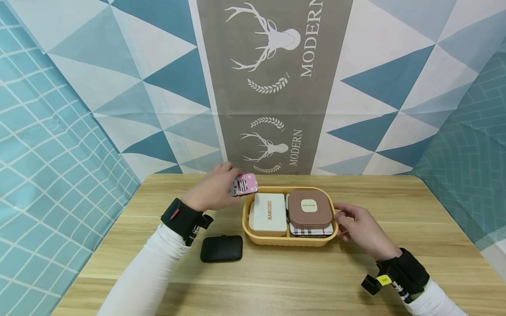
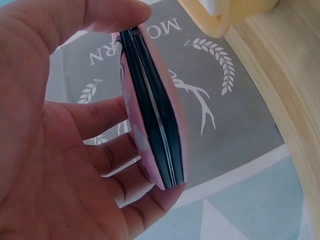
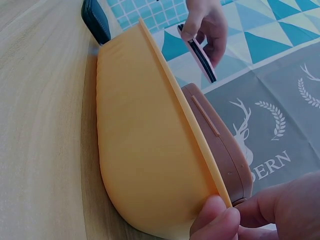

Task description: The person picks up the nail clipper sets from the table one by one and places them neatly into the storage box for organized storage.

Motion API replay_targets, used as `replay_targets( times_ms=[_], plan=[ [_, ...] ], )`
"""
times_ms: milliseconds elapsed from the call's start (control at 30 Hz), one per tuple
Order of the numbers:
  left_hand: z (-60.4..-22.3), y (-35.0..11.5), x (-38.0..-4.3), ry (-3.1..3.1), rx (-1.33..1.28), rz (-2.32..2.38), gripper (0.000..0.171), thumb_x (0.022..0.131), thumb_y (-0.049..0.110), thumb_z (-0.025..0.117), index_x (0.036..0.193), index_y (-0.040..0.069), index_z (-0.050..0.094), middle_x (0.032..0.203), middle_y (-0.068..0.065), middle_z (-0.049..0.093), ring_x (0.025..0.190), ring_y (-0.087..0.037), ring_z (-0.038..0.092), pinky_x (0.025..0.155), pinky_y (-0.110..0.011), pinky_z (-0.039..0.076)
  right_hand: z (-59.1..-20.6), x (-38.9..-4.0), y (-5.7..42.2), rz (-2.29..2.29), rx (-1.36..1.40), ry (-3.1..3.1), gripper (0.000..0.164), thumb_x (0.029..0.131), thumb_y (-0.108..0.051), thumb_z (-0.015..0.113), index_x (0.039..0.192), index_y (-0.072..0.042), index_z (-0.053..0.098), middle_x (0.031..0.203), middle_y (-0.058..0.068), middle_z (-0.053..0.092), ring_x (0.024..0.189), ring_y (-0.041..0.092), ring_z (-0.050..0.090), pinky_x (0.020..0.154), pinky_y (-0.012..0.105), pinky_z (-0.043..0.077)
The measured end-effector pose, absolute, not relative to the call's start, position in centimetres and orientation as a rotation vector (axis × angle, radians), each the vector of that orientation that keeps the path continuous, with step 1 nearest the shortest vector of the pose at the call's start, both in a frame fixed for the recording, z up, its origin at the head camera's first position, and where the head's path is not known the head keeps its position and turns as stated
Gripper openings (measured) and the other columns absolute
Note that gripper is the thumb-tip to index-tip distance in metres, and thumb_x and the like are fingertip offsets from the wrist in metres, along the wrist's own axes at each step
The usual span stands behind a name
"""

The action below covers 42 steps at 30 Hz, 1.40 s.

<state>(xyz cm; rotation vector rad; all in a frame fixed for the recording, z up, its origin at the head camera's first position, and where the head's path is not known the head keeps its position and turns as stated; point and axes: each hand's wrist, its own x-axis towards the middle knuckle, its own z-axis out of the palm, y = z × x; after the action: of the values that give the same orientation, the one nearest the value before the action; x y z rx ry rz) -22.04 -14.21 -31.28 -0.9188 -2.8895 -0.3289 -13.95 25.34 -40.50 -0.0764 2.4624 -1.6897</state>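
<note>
My left hand (image 1: 215, 188) grips a small pink case (image 1: 249, 183) with a cartoon print, raised beside the left end of a yellow basket (image 1: 269, 241). In the left wrist view the case's dark edge (image 2: 159, 117) faces the camera, between thumb and fingers. At the basket's right end, my right hand (image 1: 361, 229) pinches the rim, as the right wrist view shows. The divided basket's left compartment holds a white case (image 1: 270, 215) lettered MANICURE. On the right side, a brown case (image 1: 310, 219) lies over a plaid case (image 1: 311, 231), which is mostly covered.
A black case (image 1: 222, 249) lies on the wooden table (image 1: 284, 281), in front of the basket's left end. Behind the table hangs a patterned cloth (image 1: 276, 101) with deer heads, and a blue tiled-pattern cloth (image 1: 51, 175) is at the left.
</note>
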Motion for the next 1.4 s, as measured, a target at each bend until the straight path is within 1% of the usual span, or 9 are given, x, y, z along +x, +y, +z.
replay_targets(
  times_ms=[133, 267, 533, 700, 833, 1033, 1400],
  plan=[
    [-31.4, -13.7, -22.2, -2.896, -0.935, -0.315, 0.062, 0.080, 0.029, 0.085, 0.133, 0.002, 0.065, 0.113, -0.008, 0.055, 0.101, -0.028, 0.046, 0.084, -0.040, 0.041, -40.4, -13.9, 25.3, -1.683, -0.077, 2.468, 0.048, 0.111, -0.010, 0.049, 0.156, 0.007, 0.042, 0.102, 0.021, 0.057, 0.073, 0.025, 0.060, 0.060, 0.034, 0.055],
    [-31.5, -13.1, -22.3, -2.894, -0.960, -0.320, 0.063, 0.080, 0.029, 0.085, 0.133, 0.001, 0.065, 0.113, -0.008, 0.054, 0.101, -0.027, 0.047, 0.083, -0.039, 0.042, -40.4, -13.9, 25.3, -1.680, -0.082, 2.469, 0.048, 0.112, -0.010, 0.048, 0.156, 0.006, 0.043, 0.101, 0.021, 0.057, 0.073, 0.025, 0.060, 0.060, 0.035, 0.055],
    [-31.9, -12.1, -22.5, -2.886, -1.012, -0.310, 0.063, 0.078, 0.028, 0.086, 0.132, 0.001, 0.065, 0.116, -0.009, 0.055, 0.104, -0.027, 0.046, 0.086, -0.038, 0.043, -40.4, -13.9, 25.4, -1.678, -0.088, 2.468, 0.048, 0.111, -0.010, 0.048, 0.157, 0.006, 0.043, 0.101, 0.020, 0.057, 0.073, 0.025, 0.060, 0.060, 0.035, 0.055],
    [-32.0, -11.5, -22.5, -2.895, -1.039, -0.287, 0.065, 0.080, 0.029, 0.086, 0.134, 0.001, 0.065, 0.115, -0.008, 0.055, 0.103, -0.026, 0.046, 0.085, -0.038, 0.043, -40.4, -13.9, 25.4, -1.682, -0.091, 2.461, 0.048, 0.111, -0.010, 0.048, 0.157, 0.006, 0.043, 0.101, 0.020, 0.057, 0.073, 0.025, 0.060, 0.060, 0.036, 0.055],
    [-32.1, -10.9, -22.6, -2.915, -1.043, -0.286, 0.063, 0.081, 0.027, 0.085, 0.135, 0.001, 0.064, 0.116, -0.008, 0.055, 0.105, -0.028, 0.045, 0.088, -0.039, 0.042, -40.4, -13.9, 25.4, -1.682, -0.095, 2.461, 0.048, 0.112, -0.010, 0.048, 0.157, 0.006, 0.043, 0.101, 0.021, 0.058, 0.073, 0.025, 0.060, 0.060, 0.036, 0.055],
    [-32.5, -10.0, -22.8, -2.969, -1.014, -0.265, 0.064, 0.083, 0.030, 0.086, 0.138, 0.004, 0.064, 0.121, -0.007, 0.054, 0.110, -0.027, 0.045, 0.091, -0.039, 0.044, -40.4, -13.9, 25.4, -1.671, -0.094, 2.471, 0.048, 0.112, -0.010, 0.048, 0.157, 0.006, 0.042, 0.101, 0.020, 0.058, 0.073, 0.026, 0.060, 0.060, 0.036, 0.055],
    [-33.0, -9.0, -23.1, -2.995, -1.021, -0.253, 0.062, 0.083, 0.029, 0.087, 0.136, 0.006, 0.065, 0.119, -0.005, 0.054, 0.111, -0.027, 0.045, 0.092, -0.039, 0.045, -40.4, -13.8, 25.5, -1.679, -0.096, 2.469, 0.049, 0.112, -0.011, 0.048, 0.157, 0.006, 0.042, 0.101, 0.020, 0.057, 0.072, 0.026, 0.060, 0.060, 0.036, 0.055]
  ],
)
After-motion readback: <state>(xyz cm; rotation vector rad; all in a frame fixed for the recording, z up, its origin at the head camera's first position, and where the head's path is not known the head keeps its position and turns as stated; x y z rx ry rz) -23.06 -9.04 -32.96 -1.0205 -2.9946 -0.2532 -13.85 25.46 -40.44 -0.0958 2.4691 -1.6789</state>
